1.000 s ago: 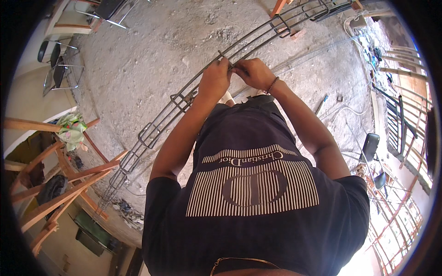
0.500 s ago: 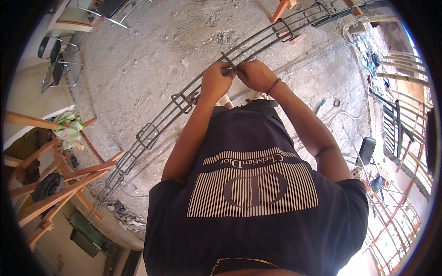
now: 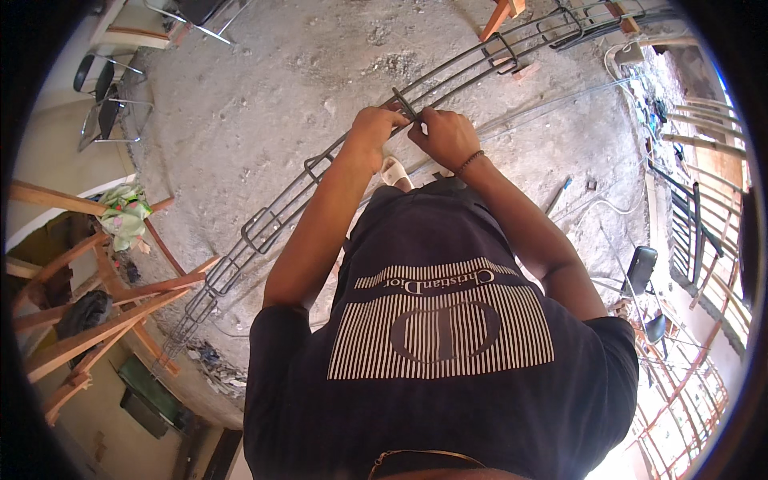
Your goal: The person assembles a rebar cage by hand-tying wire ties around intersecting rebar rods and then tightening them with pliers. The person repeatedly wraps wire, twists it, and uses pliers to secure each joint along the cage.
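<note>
A long cage of steel reinforcing bars point(image 3: 250, 232) runs diagonally across in front of me, with rectangular stirrups spaced along it. Both hands meet at one stirrup point(image 3: 402, 101) near the middle, which stands tilted across the long bars. My left hand point(image 3: 376, 134) is closed at its left side, fingertips on the steel. From the right, my right hand point(image 3: 448, 138), with a dark beaded bracelet on the wrist, pinches the stirrup's near corner. Its fingertips partly hide the joint, so any tie wire there cannot be made out.
Rough concrete floor point(image 3: 312, 88) lies beneath the cage. Wooden trestle pieces point(image 3: 120, 300) stand at left, a wooden support point(image 3: 498, 18) at the far end. Folding chairs point(image 3: 104, 104) are at far left. A blue-ended tool point(image 3: 560, 194) and thin cables lie at right.
My hands stay at the same stirrup, its tilt slightly different. The right fingers have shifted to its near corner. My view has moved a little, and a light-coloured shoe shows more.
</note>
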